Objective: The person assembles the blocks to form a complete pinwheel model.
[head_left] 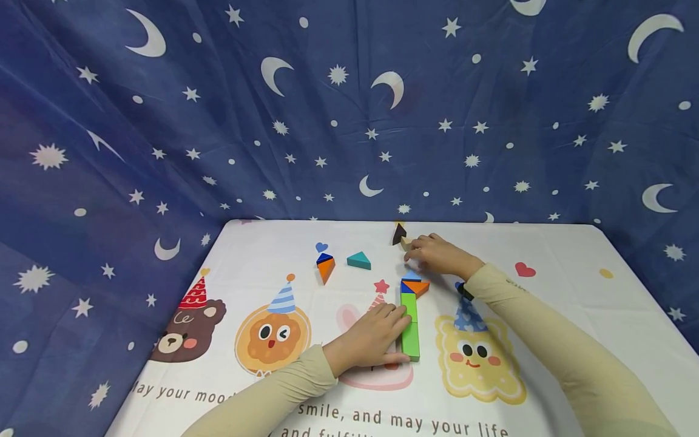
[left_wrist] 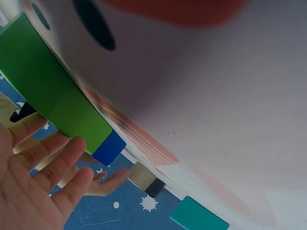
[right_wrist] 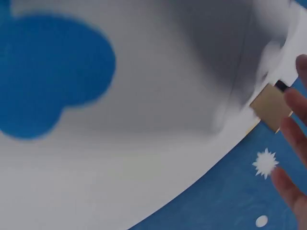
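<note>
Two green rectangular blocks (head_left: 411, 341) lie end to end on the printed cloth. My left hand (head_left: 371, 337) rests beside them, its fairly straight fingertips touching their side and top; the left wrist view shows these fingers (left_wrist: 72, 151) along the green. Beyond the green end sit blue triangular blocks (head_left: 406, 287) and an orange triangular block (head_left: 420, 289). Farther back, my right hand (head_left: 437, 254) reaches toward a tan block (head_left: 405, 243), beside a dark brown triangular block (head_left: 399, 233). In the right wrist view, its fingers (right_wrist: 293, 136) are spread close to the tan block (right_wrist: 271, 107).
Left of the green blocks lie a teal triangular block (head_left: 358, 261) and an orange block (head_left: 326, 271) against a small blue block (head_left: 324, 258). A white cloth with cartoon prints covers the table. Behind and at left hangs a blue star-patterned curtain (head_left: 338, 121).
</note>
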Demonstrator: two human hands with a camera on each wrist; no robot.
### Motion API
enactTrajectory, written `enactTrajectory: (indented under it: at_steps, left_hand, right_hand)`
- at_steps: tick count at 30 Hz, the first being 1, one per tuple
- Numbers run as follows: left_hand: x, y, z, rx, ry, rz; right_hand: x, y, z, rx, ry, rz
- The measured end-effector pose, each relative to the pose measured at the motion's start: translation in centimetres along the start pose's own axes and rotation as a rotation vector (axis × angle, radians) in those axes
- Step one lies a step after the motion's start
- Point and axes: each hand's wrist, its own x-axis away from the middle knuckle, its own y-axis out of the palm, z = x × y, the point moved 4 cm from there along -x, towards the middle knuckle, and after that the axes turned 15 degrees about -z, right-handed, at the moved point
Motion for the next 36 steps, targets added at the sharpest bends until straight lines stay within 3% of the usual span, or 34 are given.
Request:
enactTrajectory:
  at_steps: [6,11,17,36]
  left_hand:
    - [0.1,-0.1,0.0,-0.008,0.002,0.014]
    - [0.1,-0.2,0.0,-0.017,0.009,0.030]
    - [0.2,-0.2,0.1,-0.012,0.011,0.025]
    - [0.2,-0.1,0.0,-0.035,0.011,0.051]
  right_hand:
    - [-0.7,-0.6,1.8,0.053,0.093,0.112]
    - [-1.4,-0.3,3.0,0.116,0.133,0.115]
    - [-1.9,-0.3,3.5,0.101,0.148,0.151]
    - [-4.2,0.0,4.2,0.057,0.242,-0.036]
